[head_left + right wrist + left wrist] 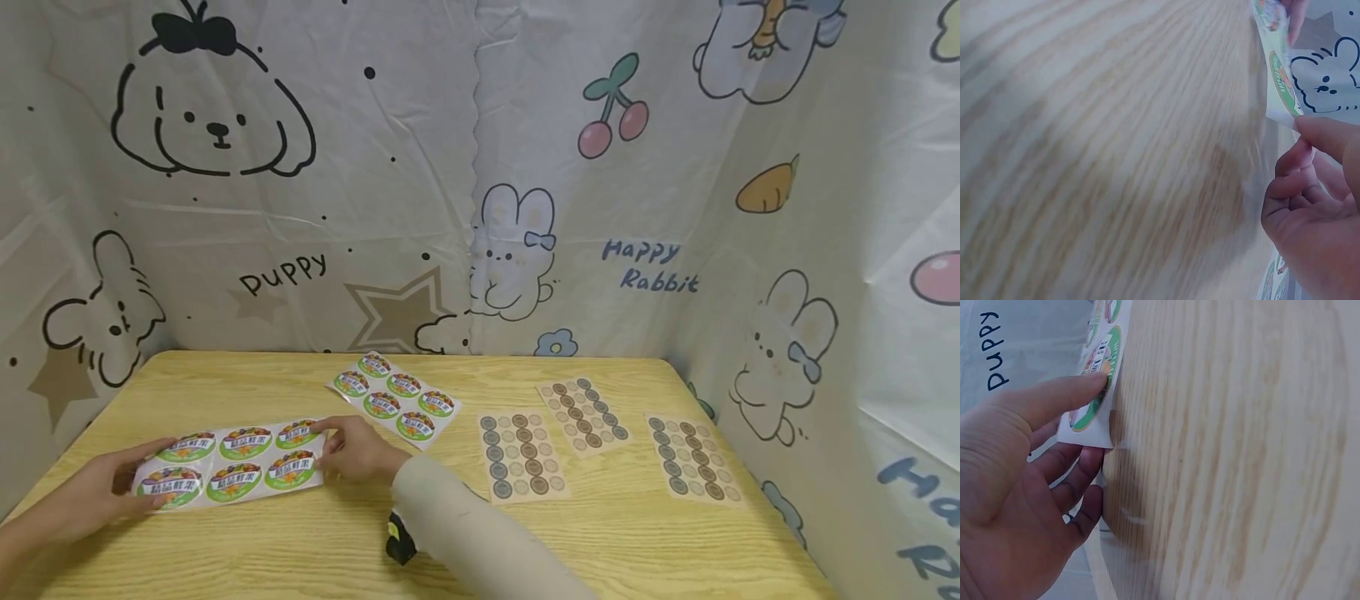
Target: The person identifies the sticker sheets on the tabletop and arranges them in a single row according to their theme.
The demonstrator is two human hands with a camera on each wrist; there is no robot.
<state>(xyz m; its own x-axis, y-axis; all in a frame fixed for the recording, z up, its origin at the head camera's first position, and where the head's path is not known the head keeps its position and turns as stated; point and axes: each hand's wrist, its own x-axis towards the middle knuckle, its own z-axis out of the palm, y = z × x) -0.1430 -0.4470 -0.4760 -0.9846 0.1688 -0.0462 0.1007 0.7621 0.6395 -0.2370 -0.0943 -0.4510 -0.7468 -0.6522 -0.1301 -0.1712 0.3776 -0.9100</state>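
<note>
One left hand [93,492] and one right hand [360,450] make two, at one table [255,558] bearing two sheets of fruit stickers, the front sheet [215,460] and the back sheet [408,403], six ovals [244,442] on each, twelve altogether. Of round stickers there are three sheets, the nearest left [522,458], the farthest [587,417] and the rightmost [693,460], each seemingly four columns of five, about twenty apiece, though the paler circles [509,457] are too faint to count surely.
</note>
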